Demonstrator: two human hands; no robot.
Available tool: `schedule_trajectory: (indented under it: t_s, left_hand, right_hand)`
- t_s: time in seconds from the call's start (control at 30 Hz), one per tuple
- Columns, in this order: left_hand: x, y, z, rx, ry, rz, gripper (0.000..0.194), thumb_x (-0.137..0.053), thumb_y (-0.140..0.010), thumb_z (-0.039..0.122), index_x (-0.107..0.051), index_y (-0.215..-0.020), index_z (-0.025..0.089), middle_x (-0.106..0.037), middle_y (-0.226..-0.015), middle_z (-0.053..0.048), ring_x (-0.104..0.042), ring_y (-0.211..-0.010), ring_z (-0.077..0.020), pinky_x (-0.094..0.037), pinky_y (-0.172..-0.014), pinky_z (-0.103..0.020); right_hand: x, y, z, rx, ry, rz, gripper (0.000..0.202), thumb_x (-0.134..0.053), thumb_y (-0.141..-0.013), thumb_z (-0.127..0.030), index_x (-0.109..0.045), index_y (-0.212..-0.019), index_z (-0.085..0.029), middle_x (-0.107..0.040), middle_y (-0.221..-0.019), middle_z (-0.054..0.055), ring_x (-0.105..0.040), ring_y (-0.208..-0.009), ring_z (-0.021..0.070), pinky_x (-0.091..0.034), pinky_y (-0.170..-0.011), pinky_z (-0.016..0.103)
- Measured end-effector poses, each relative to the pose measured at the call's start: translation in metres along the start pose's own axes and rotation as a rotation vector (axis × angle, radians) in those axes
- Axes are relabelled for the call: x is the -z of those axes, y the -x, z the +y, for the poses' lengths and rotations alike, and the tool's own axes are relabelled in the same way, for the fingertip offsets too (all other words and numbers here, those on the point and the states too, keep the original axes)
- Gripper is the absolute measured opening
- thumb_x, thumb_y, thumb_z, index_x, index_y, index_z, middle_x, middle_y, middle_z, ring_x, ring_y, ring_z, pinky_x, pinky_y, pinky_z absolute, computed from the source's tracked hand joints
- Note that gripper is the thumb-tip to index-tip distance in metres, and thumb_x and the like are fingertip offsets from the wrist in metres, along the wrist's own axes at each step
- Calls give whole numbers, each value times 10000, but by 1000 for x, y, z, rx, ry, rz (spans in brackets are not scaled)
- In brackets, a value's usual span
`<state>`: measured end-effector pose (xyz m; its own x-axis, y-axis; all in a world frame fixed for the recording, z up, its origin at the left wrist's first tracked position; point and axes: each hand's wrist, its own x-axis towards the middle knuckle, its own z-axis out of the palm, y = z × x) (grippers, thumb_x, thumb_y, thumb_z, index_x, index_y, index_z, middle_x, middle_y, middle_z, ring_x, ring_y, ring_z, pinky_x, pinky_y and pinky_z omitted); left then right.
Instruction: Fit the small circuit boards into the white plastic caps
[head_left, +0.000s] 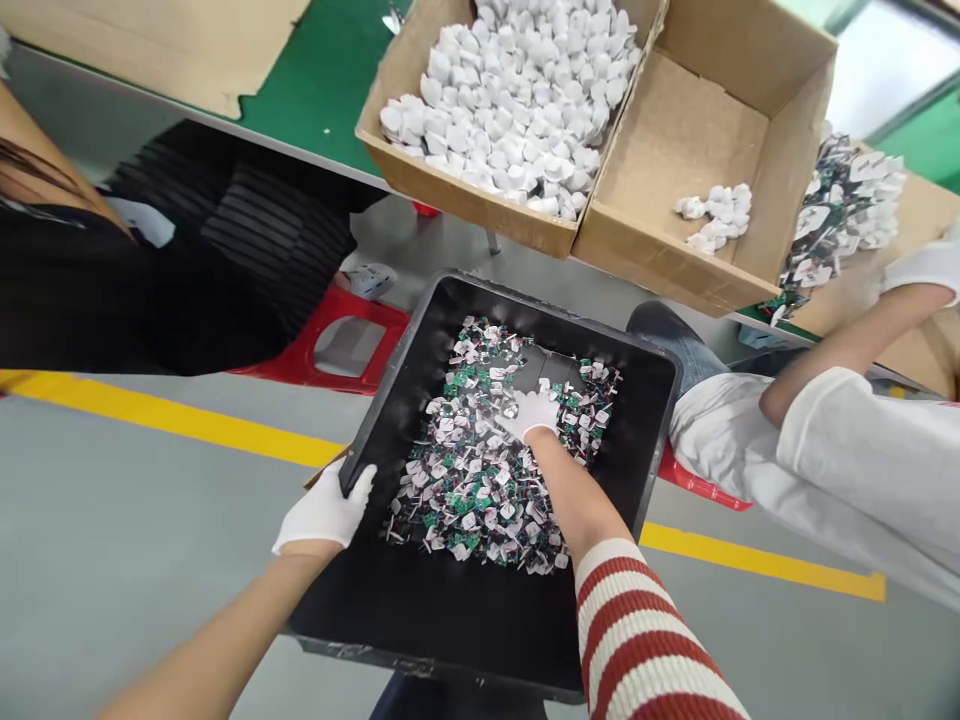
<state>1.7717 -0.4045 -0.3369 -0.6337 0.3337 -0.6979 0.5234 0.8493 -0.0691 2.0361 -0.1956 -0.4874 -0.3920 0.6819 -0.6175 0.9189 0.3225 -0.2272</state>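
Green desk (330, 90) stands at twelve o'clock of the black bin (450, 615). At nine o'clock, the left hand (326, 508) pinches its rim; the right hand (537, 412) touches parts (472, 480) inside, whether spread or pinching I cannot tell.

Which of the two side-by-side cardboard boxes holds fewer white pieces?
The right-hand cardboard box, beside the pile of electronic parts: a small white cluster lies on its mostly bare bottom, while a large white heap crowds the left-hand cardboard box.
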Motion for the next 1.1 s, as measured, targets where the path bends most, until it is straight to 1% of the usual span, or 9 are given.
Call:
schedule_trajectory:
  t_s: [0.1, 0.2, 0.3, 0.4, 0.53, 0.63, 0.73, 0.9, 1.1]
  left_hand:
    - [2, 2, -2, -1, 6, -16, 787, -313, -963, 729, -475, -1508, 185, -702, -1330, -235, -690, -1181, -467, -528, -1008, -544]
    - [4, 3, -4, -20, 19, -16, 796, -297, -963, 745, -489, -1502, 192, -704, -1333, -231, -691, -1179, -466, -530, -1003, -545]
    - [6, 0, -6, -43, 39, -1, 759, -320, -971, 731, -507, -1500, 220, -716, -1328, -209, -711, -1153, -437, -549, -975, -515]
    - [9, -3, -8, -54, 58, 13, 705, -363, -985, 690, -514, -1502, 236, -731, -1314, -189, -731, -1128, -400, -564, -948, -468]
    - [10, -11, -12, -51, 71, 7, 689, -385, -989, 675, -514, -1508, 242, -741, -1302, -171, -734, -1128, -388, -563, -945, -450]
    - [9, -17, -17, -62, 76, 13, 659, -386, -992, 667, -541, -1484, 256, -747, -1294, -152, -738, -1120, -379, -562, -945, -445]
    - [8, -19, -21, -68, 88, 4, 666, -373, -994, 671, -535, -1494, 262, -746, -1298, -148, -736, -1119, -383, -560, -943, -449]
    - [13, -15, -24, -83, 107, -33, 707, -343, -986, 699, -494, -1535, 279, -732, -1329, -152, -732, -1123, -396, -551, -958, -472]
    - [17, -12, -25, -109, 101, -48, 715, -326, -985, 711, -526, -1508, 267, -755, -1273, -166, -743, -1097, -389, -556, -942, -462]
  right_hand:
    - [-1, 34, -1, 21, 20, -17, 754, -582, -845, -769, -601, -1459, -333, -654, -1395, 143, -576, -1274, 390, -448, -1060, 550]
    - [18, 36, -2, 34, 40, 23, 657, -586, -886, -684, -601, -1463, -368, -605, -1480, 116, -559, -1305, 387, -457, -1066, 534]
    - [47, -1, -14, 57, 46, 94, 599, -504, -967, -592, -561, -1510, -344, -532, -1566, 119, -521, -1343, 379, -429, -1110, 553]
    - [69, -61, -44, 118, 39, 148, 634, -463, -997, -563, -461, -1586, -331, -440, -1647, 108, -460, -1396, 376, -364, -1171, 588]
    - [71, -129, -98, 194, 27, 198, 830, -586, -917, -659, -357, -1639, -319, -316, -1713, 126, -360, -1449, 445, -298, -1165, 699]
    - [63, -147, -121, 202, 32, 176, 906, -695, -849, -680, -410, -1609, -279, -306, -1700, 176, -343, -1445, 478, -343, -1135, 692]
    - [58, -132, -120, 231, 34, 110, 772, -697, -900, -616, -502, -1535, -222, -388, -1633, 202, -415, -1416, 432, -414, -1126, 610]
    - [53, -57, -95, 248, 83, 58, 476, -660, -1008, -433, -585, -1408, -185, -576, -1447, 122, -607, -1267, 288, -525, -1071, 533]
    - [53, 9, -57, 181, 98, 71, 415, -664, -1013, -404, -620, -1358, -178, -621, -1384, 109, -647, -1201, 268, -572, -1016, 488]
